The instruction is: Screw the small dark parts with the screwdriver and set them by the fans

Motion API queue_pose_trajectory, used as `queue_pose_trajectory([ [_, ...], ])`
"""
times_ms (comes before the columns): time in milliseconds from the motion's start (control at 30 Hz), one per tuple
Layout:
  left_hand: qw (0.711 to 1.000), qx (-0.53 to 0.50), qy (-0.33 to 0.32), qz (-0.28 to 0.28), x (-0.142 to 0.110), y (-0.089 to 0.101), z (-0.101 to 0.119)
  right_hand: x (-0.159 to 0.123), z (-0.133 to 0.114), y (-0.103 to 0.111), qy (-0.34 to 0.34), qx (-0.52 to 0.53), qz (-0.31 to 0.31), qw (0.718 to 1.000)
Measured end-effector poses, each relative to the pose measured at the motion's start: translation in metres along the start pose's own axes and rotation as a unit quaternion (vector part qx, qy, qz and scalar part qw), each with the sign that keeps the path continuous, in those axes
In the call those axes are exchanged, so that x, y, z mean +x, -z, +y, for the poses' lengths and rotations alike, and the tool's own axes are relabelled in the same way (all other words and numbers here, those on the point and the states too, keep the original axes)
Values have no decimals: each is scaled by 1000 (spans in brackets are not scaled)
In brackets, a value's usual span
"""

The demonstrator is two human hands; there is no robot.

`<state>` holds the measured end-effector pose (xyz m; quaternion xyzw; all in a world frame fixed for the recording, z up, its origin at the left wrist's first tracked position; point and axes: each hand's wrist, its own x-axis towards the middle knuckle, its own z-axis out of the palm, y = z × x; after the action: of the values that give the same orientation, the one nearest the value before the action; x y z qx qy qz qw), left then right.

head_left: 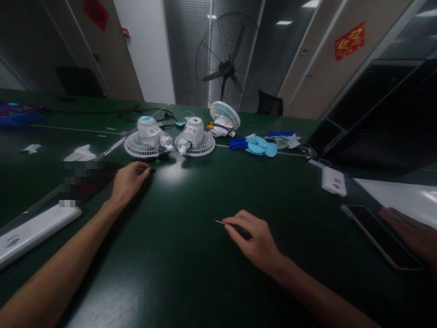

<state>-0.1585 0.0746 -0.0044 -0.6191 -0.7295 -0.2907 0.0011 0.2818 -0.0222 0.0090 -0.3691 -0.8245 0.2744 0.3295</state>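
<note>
My right hand point(256, 234) is closed round a small screwdriver point(243, 231) with a dark handle. Its thin metal shaft points left above the green table. My left hand point(131, 182) reaches farther out, fingers pinched together at a small black piece point(152, 170) whose kind I cannot make out. Just beyond that hand lies a white fan unit point(146, 134), its round grille face down on the table. A second white fan unit point(194, 136) sits to its right in the same pose. Behind them a third fan point(223, 118) leans with its grille tilted up.
Blue fan blades point(261, 146) lie beside blue gloves point(238, 143). On the right are a white box point(333, 181), a phone point(382, 237) and another person's hand point(409, 230). A long white case point(37, 232) lies at left, with crumpled tissue point(81, 153) beyond.
</note>
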Motion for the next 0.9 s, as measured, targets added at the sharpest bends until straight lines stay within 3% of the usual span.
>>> queue_pose_trajectory([
  [200,1000,15,19,0,0,-2,1,1,-2,1,5,-16,-2,1000],
  [333,999,-35,31,4,3,-3,-1,1,0,0,2,-10,1,1000],
  [567,981,-128,145,-1,8,-7,-4,0,0,-1,-4,-2,-4,1000],
  [900,980,-147,135,-14,8,-11,-8,1,-1,-1,-8,5,-12,1000],
])
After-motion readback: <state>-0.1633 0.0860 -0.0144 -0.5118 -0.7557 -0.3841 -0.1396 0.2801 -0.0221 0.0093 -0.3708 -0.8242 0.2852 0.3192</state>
